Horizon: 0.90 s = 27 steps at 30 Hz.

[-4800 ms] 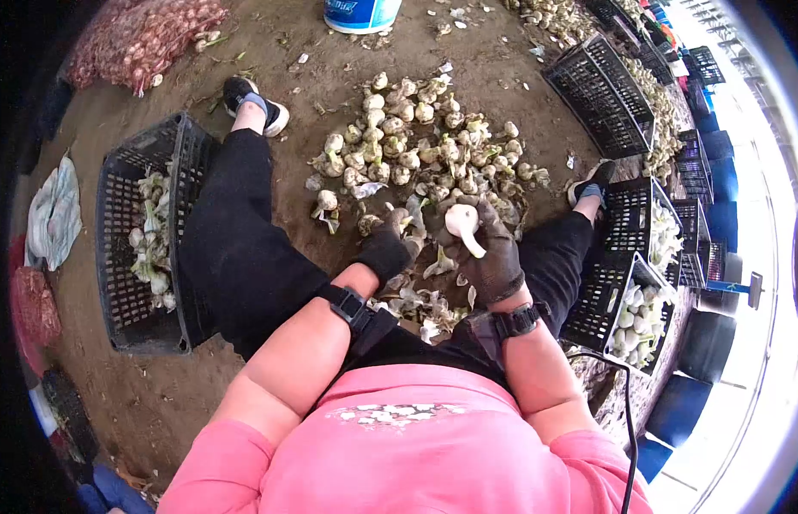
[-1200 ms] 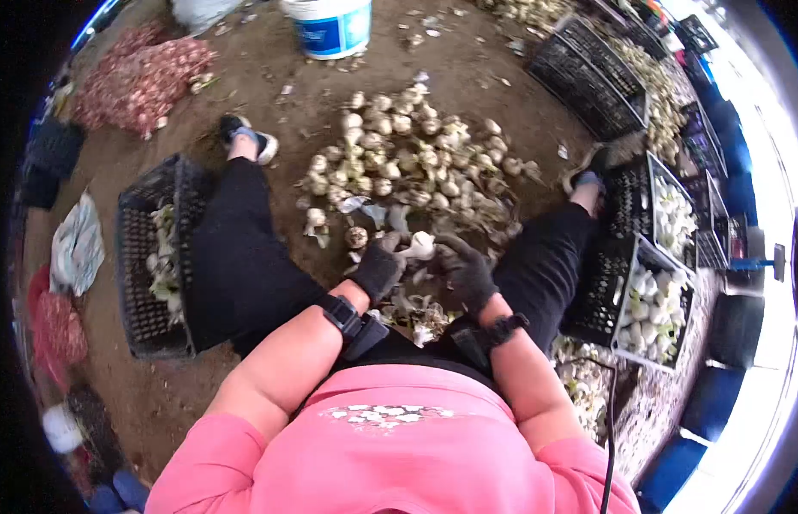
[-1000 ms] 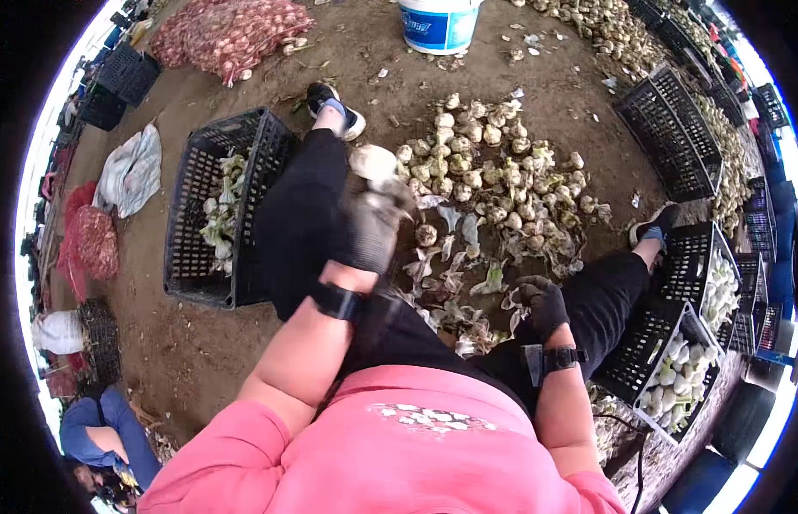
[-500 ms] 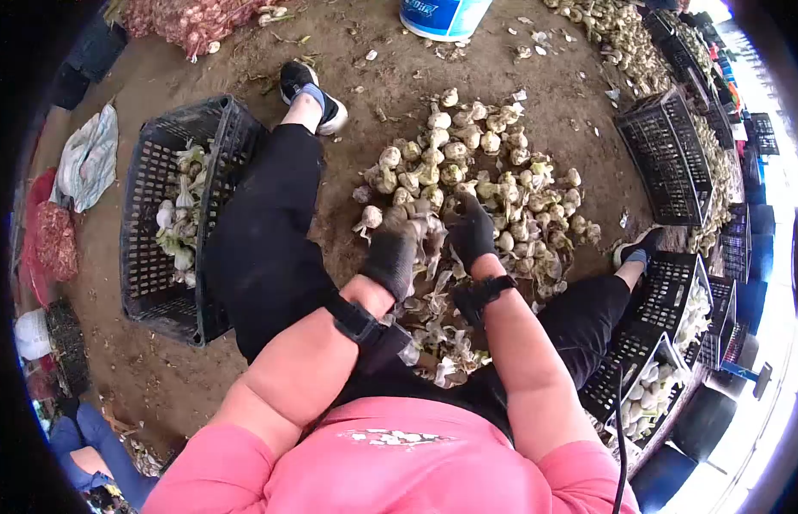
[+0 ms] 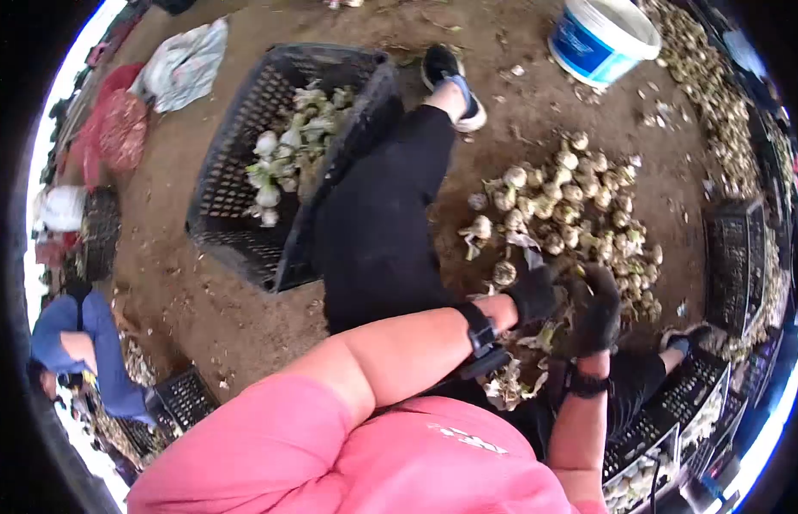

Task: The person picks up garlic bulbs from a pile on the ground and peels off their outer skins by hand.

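My left hand [image 5: 533,295], in a dark glove, is curled at the near edge of a pile of garlic bulbs [image 5: 570,193]. Close beside it my right hand [image 5: 598,310], also gloved, has its fingers bent inward toward the left. Whatever lies between the fingers is blurred and mostly covered by the gloves. A single garlic bulb [image 5: 504,273] rests on the ground just beyond my left hand. Under the hands and near my lap lie loose papery garlic skins [image 5: 507,385].
Left of my leg stands a black plastic crate [image 5: 236,184] holding several garlic bulbs with green stems [image 5: 283,158]. A white and blue bucket [image 5: 588,51] is beyond the pile. More crates [image 5: 732,265] line the right side. Another person's leg [image 5: 108,351] shows at lower left.
The view has swung left, so the crate and pile appear farther right. My hands have drawn back from the pile toward my lap and closer together.
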Motion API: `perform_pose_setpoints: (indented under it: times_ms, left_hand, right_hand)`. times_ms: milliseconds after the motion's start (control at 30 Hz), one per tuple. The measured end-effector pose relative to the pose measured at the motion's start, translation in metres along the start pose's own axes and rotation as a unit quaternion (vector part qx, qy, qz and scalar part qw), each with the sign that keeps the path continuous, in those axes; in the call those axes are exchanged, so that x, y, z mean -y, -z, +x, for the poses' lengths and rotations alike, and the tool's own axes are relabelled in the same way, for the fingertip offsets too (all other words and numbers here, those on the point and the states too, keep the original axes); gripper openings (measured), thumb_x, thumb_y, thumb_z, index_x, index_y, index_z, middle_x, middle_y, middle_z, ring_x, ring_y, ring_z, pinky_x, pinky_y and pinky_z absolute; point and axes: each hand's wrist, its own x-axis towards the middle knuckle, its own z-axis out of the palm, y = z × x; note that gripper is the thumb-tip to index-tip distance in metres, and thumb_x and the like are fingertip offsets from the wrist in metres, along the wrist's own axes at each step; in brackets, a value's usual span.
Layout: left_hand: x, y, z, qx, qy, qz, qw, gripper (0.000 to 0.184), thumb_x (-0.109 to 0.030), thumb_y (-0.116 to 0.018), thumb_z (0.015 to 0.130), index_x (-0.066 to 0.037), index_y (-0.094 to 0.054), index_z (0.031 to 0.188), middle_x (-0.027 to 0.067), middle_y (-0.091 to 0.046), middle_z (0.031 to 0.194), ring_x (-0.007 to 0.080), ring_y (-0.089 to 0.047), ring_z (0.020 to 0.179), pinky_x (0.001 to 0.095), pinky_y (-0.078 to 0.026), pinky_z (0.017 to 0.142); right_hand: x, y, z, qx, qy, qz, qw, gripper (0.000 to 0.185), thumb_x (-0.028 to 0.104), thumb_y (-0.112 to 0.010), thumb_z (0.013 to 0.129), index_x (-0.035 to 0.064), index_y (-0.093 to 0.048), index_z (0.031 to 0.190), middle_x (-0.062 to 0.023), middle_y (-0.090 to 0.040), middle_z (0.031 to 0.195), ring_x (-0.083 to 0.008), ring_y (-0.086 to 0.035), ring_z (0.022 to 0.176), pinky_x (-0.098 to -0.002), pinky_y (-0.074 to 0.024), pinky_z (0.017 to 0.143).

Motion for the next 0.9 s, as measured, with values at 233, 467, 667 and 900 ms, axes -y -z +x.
perform_pose_setpoints:
  times_ms: [233,467,667,900]
  left_hand:
    - [-0.12,-0.003,-0.022,0.083,0.221,-0.276,0.932,0.026,-0.019,-0.057,0.086,-0.006,-0.056,0.109,0.0006,-0.06,0.087,0.0119,-0.056,0.082,0.0265,-0.046,0.068]
    - [-0.055,-0.001,-0.011,0.017,0.012,-0.01,1.0,0.024,-0.019,-0.059,0.086,-0.003,-0.061,0.104,0.0071,-0.064,0.091,0.0195,-0.058,0.09,0.0345,-0.046,0.08]
    - [-0.091,0.009,-0.011,0.032,-0.036,0.006,0.999,0.013,-0.016,-0.057,0.086,-0.003,-0.058,0.089,0.0051,-0.06,0.084,0.0132,-0.055,0.074,0.0306,-0.046,0.064]
    - [-0.116,0.02,-0.018,0.089,0.081,-0.118,0.986,0.047,-0.015,-0.064,0.079,-0.004,-0.046,0.121,0.0058,-0.059,0.091,0.0134,-0.054,0.08,0.03,-0.046,0.071]
  right_hand:
    - [-0.004,0.018,-0.048,-0.009,-0.052,0.371,0.927,0.041,0.012,-0.052,0.09,0.0027,-0.043,0.13,-0.0087,-0.057,0.111,-0.0162,-0.056,0.097,-0.0296,-0.0458,0.084]
    - [0.023,0.005,-0.064,-0.043,-0.022,0.145,0.988,0.045,0.002,-0.059,0.078,-0.0016,-0.05,0.121,-0.0099,-0.058,0.108,-0.0188,-0.056,0.097,-0.0312,-0.0461,0.085]
    - [0.006,0.005,-0.061,-0.031,0.02,0.05,0.998,0.047,-0.003,-0.055,0.073,-0.0018,-0.051,0.12,-0.0078,-0.058,0.108,-0.0165,-0.057,0.095,-0.0299,-0.0466,0.084]
    - [0.007,0.002,-0.051,-0.061,-0.021,0.104,0.992,0.052,0.003,-0.065,0.074,-0.001,-0.047,0.123,-0.0105,-0.055,0.114,-0.0203,-0.053,0.105,-0.0335,-0.0424,0.094]
